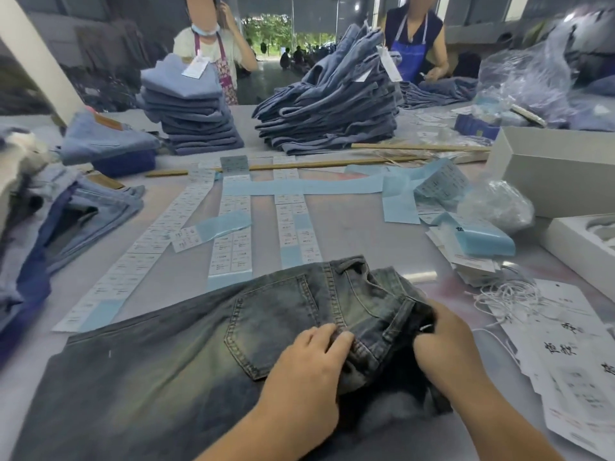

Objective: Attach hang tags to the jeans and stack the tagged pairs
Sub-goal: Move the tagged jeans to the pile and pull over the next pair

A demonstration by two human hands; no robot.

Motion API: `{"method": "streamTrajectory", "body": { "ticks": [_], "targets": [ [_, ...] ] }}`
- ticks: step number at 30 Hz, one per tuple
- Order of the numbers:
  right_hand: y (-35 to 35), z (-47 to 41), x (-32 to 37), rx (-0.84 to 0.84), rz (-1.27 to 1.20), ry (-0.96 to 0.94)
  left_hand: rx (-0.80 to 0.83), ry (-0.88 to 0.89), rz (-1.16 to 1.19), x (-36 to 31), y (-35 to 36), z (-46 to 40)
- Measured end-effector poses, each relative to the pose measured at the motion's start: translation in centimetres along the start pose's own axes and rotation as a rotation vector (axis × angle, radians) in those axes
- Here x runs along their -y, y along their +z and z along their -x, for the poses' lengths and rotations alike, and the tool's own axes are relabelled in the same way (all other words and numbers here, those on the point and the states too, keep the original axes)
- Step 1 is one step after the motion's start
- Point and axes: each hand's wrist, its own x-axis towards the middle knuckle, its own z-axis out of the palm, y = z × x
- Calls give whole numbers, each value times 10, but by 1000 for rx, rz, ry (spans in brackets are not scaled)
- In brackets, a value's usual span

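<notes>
A pair of faded dark jeans [186,354] lies flat before me, back pocket up, waistband toward the right. My left hand [309,364] grips the waistband fabric beside the pocket, fingers curled over a fold. At the waistband's right end, my right hand [442,341] pinches the dark cloth; a small white piece shows at its fingertips. White hang tags [572,371] with black characters lie in a spread at the right, with loose white strings [506,294] beside them.
Strips of sticker labels [233,224] on blue backing cross the table's middle. Two stacks of folded jeans [196,111] [332,104] stand at the back, more jeans [66,221] at left. White boxes [559,174] and plastic bags sit right. Two persons stand behind the table.
</notes>
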Motion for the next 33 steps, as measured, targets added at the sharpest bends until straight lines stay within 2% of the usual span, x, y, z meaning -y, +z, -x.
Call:
{"method": "streamTrajectory", "body": {
  "ticks": [3, 6, 8, 11, 12, 15, 16, 18, 19, 20, 22, 23, 25, 28, 30, 33],
  "targets": [
    [-1, 0, 0, -26, -14, -49, -125, 42, -68, 3, -4, 5],
    [0, -2, 2, -30, -18, -149, -200, 161, -153, 16, -9, 17],
    [0, -7, 4, -20, -38, -100, -186, 202, -145, 25, -9, 28],
    [0, -14, 6, 42, -107, 22, 66, 140, 18, 33, -8, 41],
    [-1, -15, 7, 66, -114, 57, 88, 125, 60, 35, -11, 45],
    [-6, -23, 9, 105, -131, 147, 23, 49, 40, 44, -9, 68],
    [-7, -25, 10, 140, -145, 159, -52, 19, -1, 44, -11, 75],
    [-7, -24, 14, 225, -135, 168, -71, -64, -65, 46, -20, 93],
    [-5, -22, 17, 253, -108, 167, -25, -120, -60, 50, -17, 101],
    [-3, -20, 18, 271, -46, 164, -133, -119, -48, 58, -9, 104],
    [3, -16, 17, 287, 113, 151, -158, -116, -85, 64, -11, 110],
    [6, -12, 17, 279, 171, 134, -131, -90, -145, 66, -16, 113],
    [14, -3, 18, 240, 230, 88, 53, -218, -79, 74, -26, 122],
    [28, 14, 15, 185, 259, 51, 155, -223, -27, 84, -32, 131],
    [36, 25, 14, 150, 351, 32, -16, -179, 5, 101, -25, 131],
    [43, 34, 18, 93, 457, 16, 13, -226, 0, 105, -22, 126]
  ]
}}
